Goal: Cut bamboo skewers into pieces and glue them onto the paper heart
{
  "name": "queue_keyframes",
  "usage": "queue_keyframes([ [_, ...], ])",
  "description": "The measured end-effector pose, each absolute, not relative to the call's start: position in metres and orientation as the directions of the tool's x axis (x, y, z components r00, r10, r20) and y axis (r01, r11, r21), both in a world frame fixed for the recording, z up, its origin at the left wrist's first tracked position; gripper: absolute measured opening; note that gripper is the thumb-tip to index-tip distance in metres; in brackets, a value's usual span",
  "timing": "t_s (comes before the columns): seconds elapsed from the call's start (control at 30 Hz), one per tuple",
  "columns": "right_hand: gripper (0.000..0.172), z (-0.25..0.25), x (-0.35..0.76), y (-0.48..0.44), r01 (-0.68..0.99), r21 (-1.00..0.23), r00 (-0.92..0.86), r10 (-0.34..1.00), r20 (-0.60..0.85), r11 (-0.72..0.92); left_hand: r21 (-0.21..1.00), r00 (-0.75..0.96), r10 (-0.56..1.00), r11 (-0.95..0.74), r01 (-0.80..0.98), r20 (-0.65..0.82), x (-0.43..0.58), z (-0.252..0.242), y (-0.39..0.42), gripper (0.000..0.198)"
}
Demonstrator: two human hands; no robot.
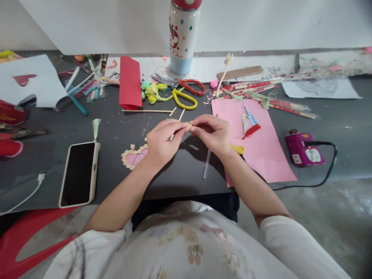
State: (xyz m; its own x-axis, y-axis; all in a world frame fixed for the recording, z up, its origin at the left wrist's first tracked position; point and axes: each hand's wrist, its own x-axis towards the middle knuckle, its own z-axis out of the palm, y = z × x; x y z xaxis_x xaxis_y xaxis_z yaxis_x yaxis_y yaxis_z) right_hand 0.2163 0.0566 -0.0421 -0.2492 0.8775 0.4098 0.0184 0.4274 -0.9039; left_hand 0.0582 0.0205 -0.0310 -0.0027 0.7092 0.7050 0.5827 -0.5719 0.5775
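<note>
Between the fingertips of my left hand (pixel 164 140) and my right hand (pixel 213 133) is a small cream flower-shaped piece (pixel 189 126). Both hands pinch it, thumbs and forefingers meeting above the desk. Under my left wrist lies a pink craft piece (pixel 135 158) edged with similar small cream flowers; my hand and forearm hide part of it. One loose cream flower (pixel 133 147) sits by its upper edge. Past my left fingers runs a thin wooden stick (pixel 181 115). Below my right hand lies a narrow translucent strip (pixel 206 166), and a yellow-handled tool (pixel 238 148) is partly covered by my right wrist.
Scissors (pixel 186 97) with red and yellow handles lie beyond my hands, before a tall bottle (pixel 183 42). Pink paper (pixel 267 155) and a purple box with a cable (pixel 305 149) are at right. A phone (pixel 78 174) and red folded paper (pixel 130 81) are at left.
</note>
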Motion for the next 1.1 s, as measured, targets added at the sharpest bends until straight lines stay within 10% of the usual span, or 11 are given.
queue_keyframes([
  [0.67, 0.013, -0.028, 0.225, 0.057, 0.083, -0.905, -0.351, 0.862, 0.365, 0.417, 0.646, 0.073, 0.822, -0.495, 0.581, 0.565, 0.054, -0.023, 0.022, 0.010],
  [1.1, 0.011, 0.006, 0.208, 0.041, 0.137, -0.752, -0.383, 0.734, 0.561, 0.645, 0.489, 0.169, 0.763, -0.550, 0.677, 0.624, 0.032, 0.025, -0.004, 0.011],
])
